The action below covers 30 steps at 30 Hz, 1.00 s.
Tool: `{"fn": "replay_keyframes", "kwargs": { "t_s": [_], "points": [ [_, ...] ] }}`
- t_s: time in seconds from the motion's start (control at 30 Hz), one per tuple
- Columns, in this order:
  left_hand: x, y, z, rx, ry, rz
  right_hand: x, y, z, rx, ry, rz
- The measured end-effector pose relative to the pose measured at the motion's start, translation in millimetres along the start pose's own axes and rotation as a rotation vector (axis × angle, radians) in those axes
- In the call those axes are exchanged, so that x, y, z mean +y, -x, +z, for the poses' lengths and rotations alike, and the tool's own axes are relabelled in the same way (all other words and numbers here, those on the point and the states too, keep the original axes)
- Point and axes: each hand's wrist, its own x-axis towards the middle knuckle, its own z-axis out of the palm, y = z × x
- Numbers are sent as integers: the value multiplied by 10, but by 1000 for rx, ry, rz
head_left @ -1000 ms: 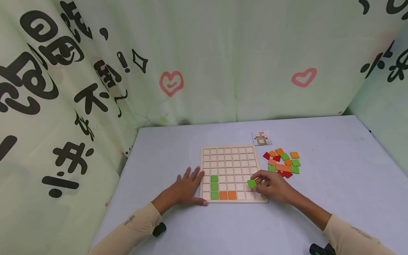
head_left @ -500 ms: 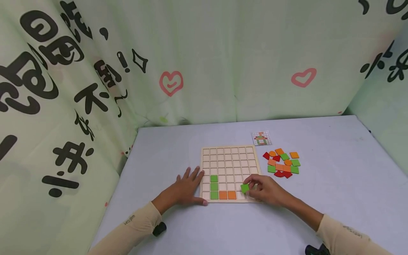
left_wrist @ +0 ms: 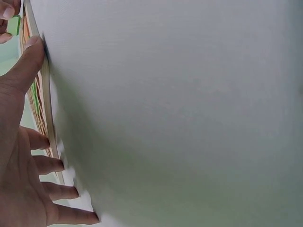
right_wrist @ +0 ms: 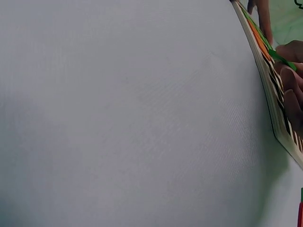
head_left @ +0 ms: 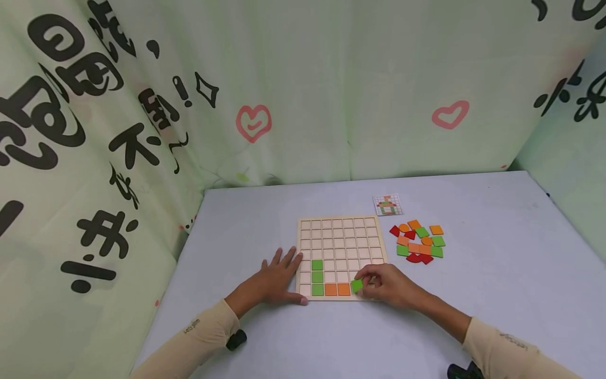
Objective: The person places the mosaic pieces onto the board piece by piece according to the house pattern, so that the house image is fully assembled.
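A wooden grid board (head_left: pixel 344 239) lies flat on the table. Toward its lower left, several green square tiles (head_left: pixel 317 277) fill one column, and two orange square tiles (head_left: pixel 337 289) continue along the bottom row. My right hand (head_left: pixel 390 286) pinches another green square tile (head_left: pixel 357 286) at the bottom row, just right of the orange ones; in the right wrist view that green tile (right_wrist: pixel 282 59) is tilted against the board. With fingers spread, my left hand (head_left: pixel 274 279) rests at the board's left edge, its thumb near the lower left corner.
Loose red, orange and green pieces (head_left: pixel 418 248) lie right of the board. A small pattern card (head_left: pixel 388 205) sits beyond the board's upper right corner. The white table (head_left: pixel 255 210) meets a pale green curtain (head_left: pixel 350 89) with black lettering behind and at the left.
My right hand has carried the green tile left and toward me, from the board's right side to the bottom row beside the orange tiles. The left hand has stayed in place.
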Motion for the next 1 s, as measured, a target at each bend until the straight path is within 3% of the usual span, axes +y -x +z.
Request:
{"fn": "replay_keyframes", "kwargs": {
  "t_s": [0.23,0.5,0.7,1.0],
  "points": [
    [-5,2,15,4,-1,7,0,9,35,12,76,-18],
    [-18,2,20,16,-13,15,-7,22,56,59,197,-98],
    [-16,5,8,14,-10,16,-8,15,68,85,278,-95],
    [-17,-4,6,8,-26,19,-23,-3,53,89,302,-74]
  ]
}}
